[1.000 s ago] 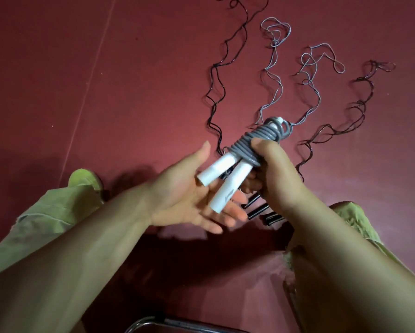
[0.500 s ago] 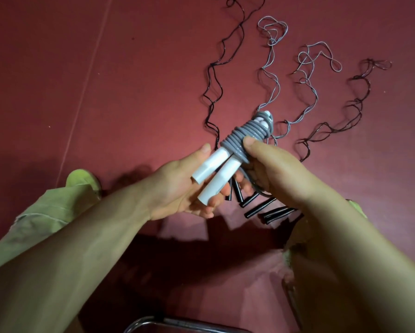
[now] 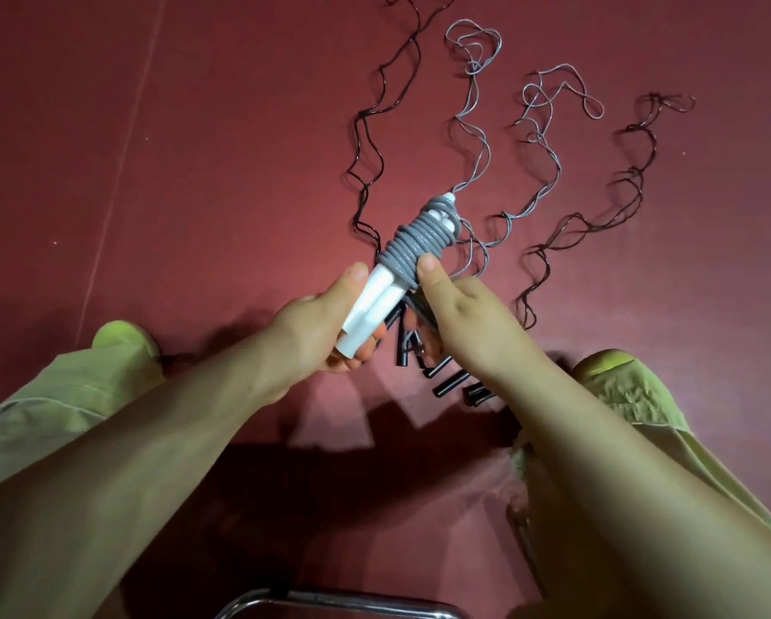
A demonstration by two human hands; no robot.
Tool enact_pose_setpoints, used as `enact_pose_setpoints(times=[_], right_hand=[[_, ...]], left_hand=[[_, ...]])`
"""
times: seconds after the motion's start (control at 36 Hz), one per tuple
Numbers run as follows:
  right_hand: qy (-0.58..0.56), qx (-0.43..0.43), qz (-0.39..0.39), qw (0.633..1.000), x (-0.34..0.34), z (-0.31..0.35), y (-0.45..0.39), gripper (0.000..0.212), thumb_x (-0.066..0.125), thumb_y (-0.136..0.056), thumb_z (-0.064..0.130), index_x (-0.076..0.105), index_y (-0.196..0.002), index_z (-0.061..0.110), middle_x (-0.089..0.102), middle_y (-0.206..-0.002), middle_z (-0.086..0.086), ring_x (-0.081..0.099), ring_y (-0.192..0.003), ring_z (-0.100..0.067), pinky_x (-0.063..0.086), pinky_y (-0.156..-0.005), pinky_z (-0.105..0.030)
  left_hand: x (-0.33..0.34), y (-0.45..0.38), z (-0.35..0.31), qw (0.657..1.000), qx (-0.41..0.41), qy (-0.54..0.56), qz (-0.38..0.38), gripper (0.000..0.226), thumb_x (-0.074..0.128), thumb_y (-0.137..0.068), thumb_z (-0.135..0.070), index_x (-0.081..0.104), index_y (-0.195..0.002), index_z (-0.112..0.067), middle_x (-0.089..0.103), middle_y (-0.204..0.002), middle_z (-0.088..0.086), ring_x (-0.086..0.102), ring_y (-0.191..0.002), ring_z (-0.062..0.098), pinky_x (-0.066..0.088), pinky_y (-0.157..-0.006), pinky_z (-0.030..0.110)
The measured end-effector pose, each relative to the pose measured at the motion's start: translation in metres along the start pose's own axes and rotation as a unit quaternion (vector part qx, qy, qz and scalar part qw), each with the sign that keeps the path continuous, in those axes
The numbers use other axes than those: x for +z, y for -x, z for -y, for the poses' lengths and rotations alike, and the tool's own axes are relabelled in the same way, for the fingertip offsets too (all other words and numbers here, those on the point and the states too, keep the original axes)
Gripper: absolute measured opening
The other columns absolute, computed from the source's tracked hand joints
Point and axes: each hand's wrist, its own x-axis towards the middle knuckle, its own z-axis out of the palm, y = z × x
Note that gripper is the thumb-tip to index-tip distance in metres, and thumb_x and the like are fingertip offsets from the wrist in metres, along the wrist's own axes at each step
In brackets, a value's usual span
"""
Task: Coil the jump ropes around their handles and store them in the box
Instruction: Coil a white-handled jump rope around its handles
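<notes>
Two white handles (image 3: 370,312) (one grey coil (image 3: 412,243))

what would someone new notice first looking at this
Mid-frame, both hands hold a white-handled jump rope with grey cord coiled thickly round its handles: the left hand grips the handle ends, the right hand presses its thumb on the coil. Beyond them, wavy black and grey ropes sprawl up the red floor, with black handles lying under the right wrist.
</notes>
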Motion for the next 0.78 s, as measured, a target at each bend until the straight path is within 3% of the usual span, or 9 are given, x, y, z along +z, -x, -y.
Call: enact_pose_setpoints(times=[0.06, 0.14, 0.22, 0.31, 0.39, 0.5, 0.58, 0.69, 0.78], right_hand=[[-0.029, -0.001, 0.022, 0.999, 0.001, -0.004, 0.000, 0.082, 0.020, -0.100, 0.055, 0.061, -0.075, -0.012, 0.054, -0.054, -0.019, 0.052, -0.045, -0.021, 0.044, -0.058, -0.027], [-0.092, 0.017, 0.060, 0.994, 0.004, -0.006, 0.003, 0.091, 0.023, -0.090, 0.070, 0.056, -0.089, -0.015, 0.042, -0.061, -0.020, 0.037, -0.049, -0.018, 0.033, -0.055, -0.034], [-0.158, 0.056, 0.080, 0.983, 0.004, -0.008, 0.006, 0.079, 0.034, -0.092, 0.068, 0.054, -0.085, -0.007, 0.045, -0.060, -0.024, 0.039, -0.059, -0.005, 0.038, -0.052, -0.037], [-0.167, 0.041, 0.084, 0.982, 0.005, -0.012, 0.005, 0.051, 0.039, -0.095, 0.060, 0.039, -0.064, 0.020, 0.027, -0.051, 0.005, 0.022, -0.047, -0.009, 0.020, -0.049, -0.026], [-0.190, 0.043, 0.073, 0.978, 0.006, -0.015, 0.002, 0.042, 0.046, -0.083, 0.060, 0.035, -0.064, 0.024, 0.022, -0.052, 0.006, 0.016, -0.048, -0.012, 0.012, -0.050, -0.031], [-0.251, 0.047, 0.052, 0.965, 0.007, -0.018, 0.002, 0.037, 0.046, -0.077, 0.052, 0.036, -0.052, 0.027, 0.022, -0.048, 0.007, 0.016, -0.043, -0.011, 0.012, -0.047, -0.027], [-0.307, 0.043, 0.042, 0.950, 0.005, -0.021, 0.000, 0.040, 0.049, -0.073, 0.052, 0.041, -0.043, 0.026, 0.025, -0.045, 0.006, 0.020, -0.039, -0.009, 0.015, -0.043, -0.021], [-0.337, 0.030, 0.054, 0.940, 0.000, -0.019, 0.004, 0.045, 0.038, -0.075, 0.050, 0.054, -0.041, 0.026, 0.038, -0.038, 0.002, 0.035, -0.032, -0.010, 0.026, -0.039, -0.017], [-0.352, 0.006, 0.072, 0.933, -0.001, -0.017, 0.006, 0.044, 0.036, -0.078, 0.046, 0.054, -0.044, 0.026, 0.039, -0.038, 0.003, 0.035, -0.031, -0.007, 0.027, -0.037, -0.017]], left_hand=[[0.000, -0.003, 0.003, 0.997, 0.035, -0.067, -0.023, 0.055, 0.040, -0.091, -0.061, 0.062, -0.073, -0.014, 0.057, -0.065, 0.002, 0.052, -0.066, 0.020, 0.044, -0.073, 0.034], [-0.001, -0.006, 0.010, 0.983, 0.076, -0.160, -0.041, 0.067, 0.037, -0.064, -0.076, 0.060, -0.077, -0.015, 0.054, -0.068, -0.003, 0.049, -0.067, 0.016, 0.041, -0.073, 0.034], [0.000, -0.007, 0.018, 0.965, 0.094, -0.239, -0.044, 0.060, 0.048, -0.073, -0.071, 0.055, -0.084, -0.012, 0.051, -0.071, -0.005, 0.046, -0.068, 0.014, 0.039, -0.066, 0.032], [0.003, -0.003, 0.016, 0.953, 0.087, -0.288, -0.041, 0.038, 0.058, -0.081, -0.051, 0.054, -0.087, -0.013, 0.052, -0.073, -0.004, 0.045, -0.063, 0.012, 0.032, -0.055, 0.029], [0.003, -0.005, 0.010, 0.955, 0.082, -0.285, -0.015, 0.045, 0.067, -0.073, -0.055, 0.056, -0.085, -0.013, 0.052, -0.072, -0.004, 0.044, -0.064, 0.014, 0.033, -0.058, 0.031], [0.002, -0.002, 0.008, 0.987, 0.012, -0.099, 0.129, 0.034, 0.071, -0.065, -0.047, 0.061, -0.080, -0.018, 0.058, -0.071, -0.004, 0.051, -0.074, 0.017, 0.041, -0.072, 0.034], [0.003, -0.002, 0.011, 0.968, -0.087, 0.033, 0.234, 0.047, 0.059, -0.072, -0.053, 0.067, -0.094, -0.013, 0.070, -0.080, 0.007, 0.062, -0.079, 0.025, 0.048, -0.086, 0.047], [0.008, -0.008, 0.020, 0.864, -0.165, 0.279, 0.385, 0.078, 0.052, -0.068, -0.073, 0.073, -0.099, -0.004, 0.070, -0.088, 0.014, 0.066, -0.077, 0.027, 0.054, -0.077, 0.042], [0.009, -0.013, 0.028, 0.806, -0.183, 0.336, 0.452, 0.078, 0.044, -0.079, -0.070, 0.068, -0.111, -0.003, 0.064, -0.082, 0.006, 0.059, -0.060, 0.017, 0.055, -0.062, 0.033]])
